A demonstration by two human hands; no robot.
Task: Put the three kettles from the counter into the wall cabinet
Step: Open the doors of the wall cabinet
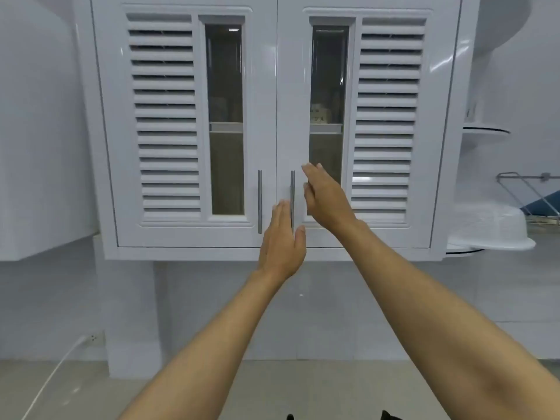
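We raise both arms toward the white wall cabinet [272,86], whose two louvred doors are shut. Our left hand [283,248] is spread flat with fingers together, its fingertips at the lower end of the right door handle [292,198], not wrapped around it; its grip is open and empty. Our right hand [325,195] is higher, also flat and open, held over the right door's glass panel [328,86] just beside that handle, holding nothing. The left door handle [260,201] hangs untouched. The kettles are not in view; only a strip of grey worktop [100,389] shows at the bottom, crossed by a white cable [51,377].
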